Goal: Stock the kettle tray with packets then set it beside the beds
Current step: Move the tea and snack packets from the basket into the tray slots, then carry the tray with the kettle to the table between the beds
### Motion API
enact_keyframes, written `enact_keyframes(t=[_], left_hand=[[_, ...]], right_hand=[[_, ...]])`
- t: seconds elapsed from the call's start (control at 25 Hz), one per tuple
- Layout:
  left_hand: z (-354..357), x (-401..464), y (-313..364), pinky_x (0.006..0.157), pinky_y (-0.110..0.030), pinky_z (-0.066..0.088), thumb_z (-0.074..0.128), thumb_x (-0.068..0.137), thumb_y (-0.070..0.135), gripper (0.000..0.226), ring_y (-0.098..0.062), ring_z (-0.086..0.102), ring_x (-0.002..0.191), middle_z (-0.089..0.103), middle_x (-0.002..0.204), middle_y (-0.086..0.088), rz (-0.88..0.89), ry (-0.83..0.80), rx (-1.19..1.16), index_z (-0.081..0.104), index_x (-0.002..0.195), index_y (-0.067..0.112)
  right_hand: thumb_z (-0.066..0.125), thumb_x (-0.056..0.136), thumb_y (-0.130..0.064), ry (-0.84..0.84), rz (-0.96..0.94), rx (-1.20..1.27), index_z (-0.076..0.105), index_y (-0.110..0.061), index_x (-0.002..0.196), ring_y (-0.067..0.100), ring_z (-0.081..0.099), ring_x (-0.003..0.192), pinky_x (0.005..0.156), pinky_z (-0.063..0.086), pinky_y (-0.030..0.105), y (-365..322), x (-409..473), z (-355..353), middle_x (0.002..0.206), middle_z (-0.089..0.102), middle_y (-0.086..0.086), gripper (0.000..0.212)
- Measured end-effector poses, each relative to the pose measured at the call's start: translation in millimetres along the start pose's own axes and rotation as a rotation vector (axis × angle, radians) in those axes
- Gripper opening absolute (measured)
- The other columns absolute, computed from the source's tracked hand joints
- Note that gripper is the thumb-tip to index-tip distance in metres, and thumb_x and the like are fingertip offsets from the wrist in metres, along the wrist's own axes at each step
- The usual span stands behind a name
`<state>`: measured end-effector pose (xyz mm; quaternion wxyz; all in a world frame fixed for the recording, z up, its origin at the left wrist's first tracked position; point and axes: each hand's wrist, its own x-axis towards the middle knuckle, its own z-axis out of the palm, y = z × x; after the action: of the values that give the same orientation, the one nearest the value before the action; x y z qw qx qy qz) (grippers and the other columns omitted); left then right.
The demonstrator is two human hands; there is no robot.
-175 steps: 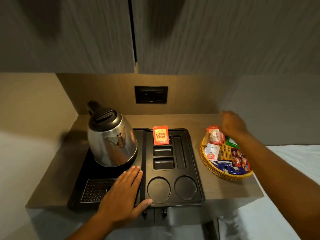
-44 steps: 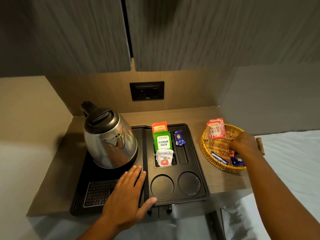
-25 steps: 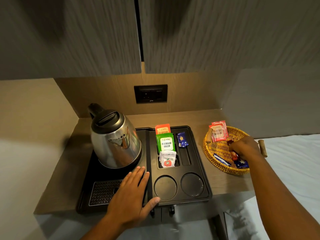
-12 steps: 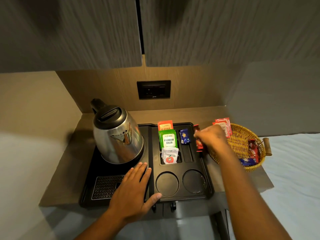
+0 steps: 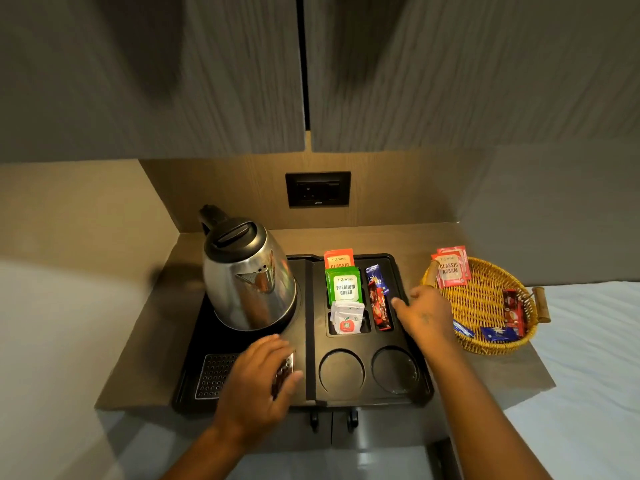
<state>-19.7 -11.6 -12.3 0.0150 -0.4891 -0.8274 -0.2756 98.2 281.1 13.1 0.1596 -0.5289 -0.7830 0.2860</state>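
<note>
Head view, looking down: the black tray (image 5: 408,398) sits on the counter (image 5: 145,341) with the kettle (image 5: 247,275) on its left half. The wicker basket (image 5: 485,344) stands just beside its right edge, so the packets left in it lie to the right of the right hand (image 5: 424,315), and that hand is much the nearer.

The right hand hovers empty, fingers loosely spread, over the tray's right rim beside the narrow slot. The left hand (image 5: 258,379) lies flat and open on the tray's front left, gripping nothing.

The slot holds a blue sachet (image 5: 377,277) and a red sachet (image 5: 381,308), long axes running front to back. Three stacks fill the left pockets: orange (image 5: 338,258), green (image 5: 344,287), white (image 5: 347,316).

The basket holds a stack of orange tea packets (image 5: 449,268), how many I cannot tell, a red sachet and two blue ones.
</note>
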Motion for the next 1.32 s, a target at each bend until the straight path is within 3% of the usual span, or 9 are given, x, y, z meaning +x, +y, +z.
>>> enact_keyframes(t=[0.08, 0.16, 0.32, 0.56, 0.76, 0.88, 1.0, 1.12, 1.32], left_hand=[[-13.8, -4.8, -19.9, 0.089, -0.031, 0.042, 0.049, 0.088, 0.040, 0.031, -0.023, 0.055, 0.103, 0.059, 0.105, 0.001, -0.086, 0.218, 0.011, 0.065, 0.104, 0.018], [-24.8, 1.1, -44.8, 0.084, -0.045, 0.045, 0.053, 0.083, 0.031, 0.031, -0.034, 0.052, 0.098, 0.059, 0.102, -0.012, -0.351, 0.254, 0.136, 0.063, 0.102, 0.009], [-42.5, 42.6, -76.9, 0.087, -0.046, 0.050, 0.055, 0.099, 0.024, 0.030, -0.042, 0.059, 0.101, 0.061, 0.110, -0.028, -0.986, -0.068, 0.067, 0.055, 0.116, -0.001], [-58.5, 58.8, -111.1, 0.084, -0.041, 0.049, 0.049, 0.103, 0.036, 0.051, -0.041, 0.059, 0.103, 0.062, 0.115, -0.028, -1.099, -0.102, -0.232, 0.058, 0.119, -0.011], [-66.6, 47.4, -102.8, 0.085, -0.034, 0.039, 0.039, 0.107, 0.034, 0.049, -0.040, 0.053, 0.117, 0.058, 0.128, -0.027, -1.065, -0.110, -0.317, 0.059, 0.123, -0.007], [-79.2, 49.1, -70.3, 0.095, -0.046, 0.045, 0.041, 0.107, 0.027, 0.039, -0.039, 0.058, 0.106, 0.064, 0.116, -0.027, -0.962, -0.085, -0.383, 0.065, 0.114, -0.004], [-85.1, 58.6, -17.1, 0.076, -0.041, 0.045, 0.043, 0.105, 0.033, 0.044, -0.034, 0.059, 0.085, 0.067, 0.094, -0.022, -0.890, -0.073, -0.336, 0.066, 0.103, -0.004], [-73.7, 67.0, 50.5, 0.075, -0.036, 0.041, 0.034, 0.104, 0.048, 0.058, -0.031, 0.057, 0.088, 0.064, 0.106, -0.023, -0.809, -0.126, -0.160, 0.064, 0.108, -0.001], [-3.5, 59.9, 203.7, 0.080, -0.039, 0.045, 0.023, 0.106, 0.049, 0.070, -0.036, 0.060, 0.094, 0.065, 0.102, -0.028, -0.562, -0.276, -0.058, 0.066, 0.100, -0.007]], right_hand=[[0.067, 0.083, -0.032, 0.004, 0.019, -0.066, 0.065, -0.008, 0.086, 0.013, 0.044, 0.055, 0.044, 0.027, 0.020, 15.1, -9.8, 5.5, 0.070, 0.058, 0.001, 0.024], [0.060, 0.088, -0.030, -0.057, 0.068, -0.105, 0.065, -0.003, 0.089, 0.020, 0.046, 0.061, 0.049, 0.032, 0.024, 18.0, -14.5, 14.9, 0.080, 0.064, 0.011, 0.027], [0.062, 0.084, -0.021, -0.099, 0.071, -0.177, 0.067, -0.002, 0.090, 0.022, 0.046, 0.062, 0.051, 0.034, 0.024, 6.4, -14.1, 22.2, 0.078, 0.062, 0.012, 0.020], [0.049, 0.093, -0.033, -0.080, 0.221, -0.041, 0.066, -0.006, 0.091, 0.022, 0.052, 0.067, 0.051, 0.035, 0.027, 7.2, -32.8, 31.5, 0.075, 0.056, 0.007, 0.032], [0.034, 0.097, -0.042, 0.003, 0.183, -0.046, 0.057, -0.013, 0.072, 0.013, 0.046, 0.056, 0.045, 0.027, 0.025, 8.8, -41.2, 15.8, 0.075, 0.060, 0.008, 0.045], [0.037, 0.097, -0.040, 0.101, 0.147, -0.034, 0.064, -0.006, 0.079, 0.022, 0.051, 0.062, 0.054, 0.035, 0.027, 8.6, -37.5, -23.9, 0.072, 0.055, 0.009, 0.047], [0.042, 0.096, -0.037, 0.185, 0.165, 0.010, 0.066, -0.003, 0.091, 0.032, 0.059, 0.077, 0.064, 0.038, 0.032, 30.0, -42.5, -75.4, 0.085, 0.063, 0.015, 0.041], [0.041, 0.097, -0.035, 0.225, 0.219, 0.063, 0.065, -0.003, 0.100, 0.038, 0.061, 0.094, 0.074, 0.043, 0.037, 83.2, -61.4, -132.5, 0.104, 0.065, 0.022, 0.040], [0.044, 0.097, -0.029, 0.347, 0.332, 0.115, 0.063, 0.003, 0.094, 0.041, 0.061, 0.090, 0.066, 0.039, 0.031, 235.5, -136.7, -260.2, 0.102, 0.066, 0.026, 0.037]])
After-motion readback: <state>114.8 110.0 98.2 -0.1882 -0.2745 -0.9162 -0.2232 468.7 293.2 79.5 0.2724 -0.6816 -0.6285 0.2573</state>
